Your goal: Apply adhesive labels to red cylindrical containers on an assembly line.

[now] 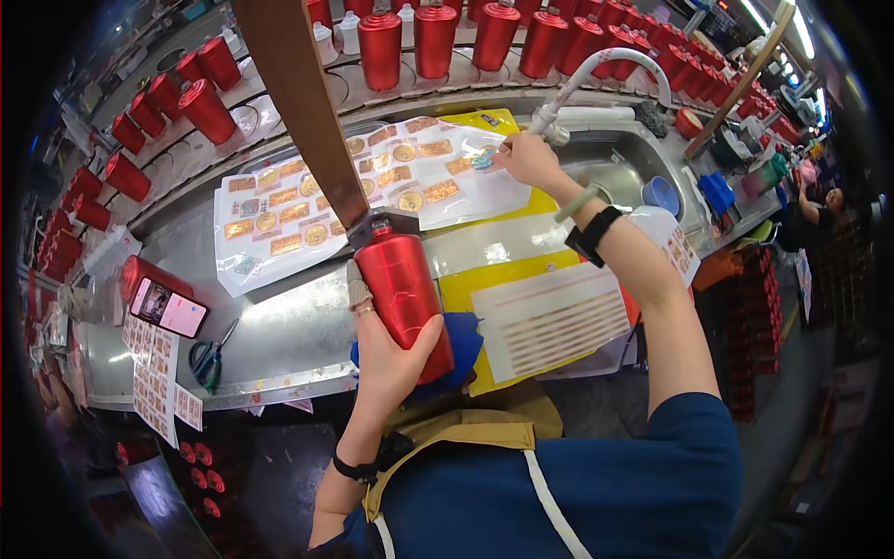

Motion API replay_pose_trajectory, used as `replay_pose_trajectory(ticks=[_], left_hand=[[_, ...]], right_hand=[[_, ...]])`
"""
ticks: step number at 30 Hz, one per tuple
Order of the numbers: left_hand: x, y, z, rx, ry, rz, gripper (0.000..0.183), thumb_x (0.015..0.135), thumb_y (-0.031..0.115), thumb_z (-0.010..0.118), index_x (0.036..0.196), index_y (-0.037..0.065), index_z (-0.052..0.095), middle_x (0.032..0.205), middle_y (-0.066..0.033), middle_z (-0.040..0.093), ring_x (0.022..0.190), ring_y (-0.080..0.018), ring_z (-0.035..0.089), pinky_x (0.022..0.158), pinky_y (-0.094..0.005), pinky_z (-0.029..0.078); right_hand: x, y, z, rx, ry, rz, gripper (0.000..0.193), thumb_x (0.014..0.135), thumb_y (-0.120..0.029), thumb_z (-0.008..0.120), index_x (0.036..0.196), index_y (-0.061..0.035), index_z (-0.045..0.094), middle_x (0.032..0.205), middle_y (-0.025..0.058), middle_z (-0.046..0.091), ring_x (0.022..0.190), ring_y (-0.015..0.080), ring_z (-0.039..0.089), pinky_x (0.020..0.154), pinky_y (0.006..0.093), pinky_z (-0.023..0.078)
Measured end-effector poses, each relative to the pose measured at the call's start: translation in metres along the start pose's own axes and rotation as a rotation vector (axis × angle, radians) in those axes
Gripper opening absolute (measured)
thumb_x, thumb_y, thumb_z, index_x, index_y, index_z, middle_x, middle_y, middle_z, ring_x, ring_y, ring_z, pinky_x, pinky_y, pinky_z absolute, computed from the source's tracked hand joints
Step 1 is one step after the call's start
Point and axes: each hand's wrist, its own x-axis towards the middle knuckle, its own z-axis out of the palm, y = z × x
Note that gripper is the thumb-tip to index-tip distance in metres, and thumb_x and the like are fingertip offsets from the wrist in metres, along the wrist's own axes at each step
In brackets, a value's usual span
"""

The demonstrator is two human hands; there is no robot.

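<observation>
My left hand (384, 368) is wrapped round the lower part of a shiny red bottle (400, 293), with a pale cover on one finger. The bottle tilts toward me, its neck against a dark bracket (384, 226) at the foot of a brown post (303, 102). Farther right, my right hand (531, 160) pinches a small teal decal (482, 159) at the right end of a wet-looking white sheet (350, 244) bearing gold and teal decals. Whether the decal is loose from the sheet I cannot tell. Blue cloth (463, 349) lies beneath the bottle.
Rows of red bottles (380, 51) line a curved conveyor behind the metal worktop (284, 359). A white faucet (596, 61) arches over a sink (684, 186) holding a blue bowl (660, 195). At left are a phone (168, 307) and scissors (214, 354). Another person (824, 205) is far right.
</observation>
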Motion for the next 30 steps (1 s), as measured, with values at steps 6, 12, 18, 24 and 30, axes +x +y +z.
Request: replay_pose_trajectory(ticks=[6,12,18,24,30], left_hand=[[0.001,0.003,0.000,-0.024,-0.017,-0.011,0.111,0.083,0.014,0.080,0.161,-0.003,0.004,0.156,-0.0225,0.032,0.140,-0.0291,0.041,0.116,-0.0395,0.036],[0.001,0.001,0.001,-0.063,-0.032,-0.031,0.111,0.083,0.014,0.080,0.162,-0.002,0.003,0.155,-0.0217,0.033,0.138,-0.0286,0.043,0.115,-0.0398,0.038],[0.002,0.004,0.000,0.026,-0.008,-0.020,0.110,0.084,0.014,0.079,0.162,-0.002,0.003,0.153,-0.0207,0.036,0.135,-0.0278,0.046,0.113,-0.0390,0.040],[0.001,-0.011,0.002,0.023,0.022,0.066,0.110,0.084,0.014,0.079,0.162,-0.001,0.003,0.153,-0.0209,0.037,0.135,-0.0280,0.046,0.113,-0.0392,0.040],[0.000,-0.002,0.000,-0.013,0.002,0.014,0.110,0.084,0.013,0.079,0.162,-0.001,0.003,0.151,-0.0201,0.037,0.132,-0.0268,0.049,0.111,-0.0390,0.042]], right_hand=[[0.032,0.020,0.034,-0.100,-0.050,0.202,0.052,0.078,-0.052,0.079,0.089,-0.0013,0.078,0.090,0.0196,0.076,0.088,0.0347,0.074,0.084,0.0434,0.058],[0.041,0.035,0.036,-0.034,-0.034,0.223,0.033,0.078,-0.038,0.081,0.086,-0.0066,0.077,0.089,0.0139,0.077,0.085,0.0285,0.075,0.081,0.0398,0.058],[0.025,0.025,0.027,0.084,0.029,0.019,0.036,0.079,-0.040,0.082,0.090,-0.0061,0.076,0.085,0.0095,0.076,0.081,0.0266,0.073,0.077,0.0371,0.057],[0.010,-0.005,0.032,-0.059,-0.022,0.042,0.044,0.075,-0.046,0.082,0.099,-0.0098,0.074,0.091,0.0092,0.074,0.090,0.0288,0.072,0.080,0.0418,0.056],[0.013,-0.009,0.039,-0.052,0.017,0.064,0.034,0.078,-0.039,0.078,0.092,-0.0080,0.074,0.091,0.0098,0.076,0.087,0.0297,0.072,0.080,0.0420,0.056]])
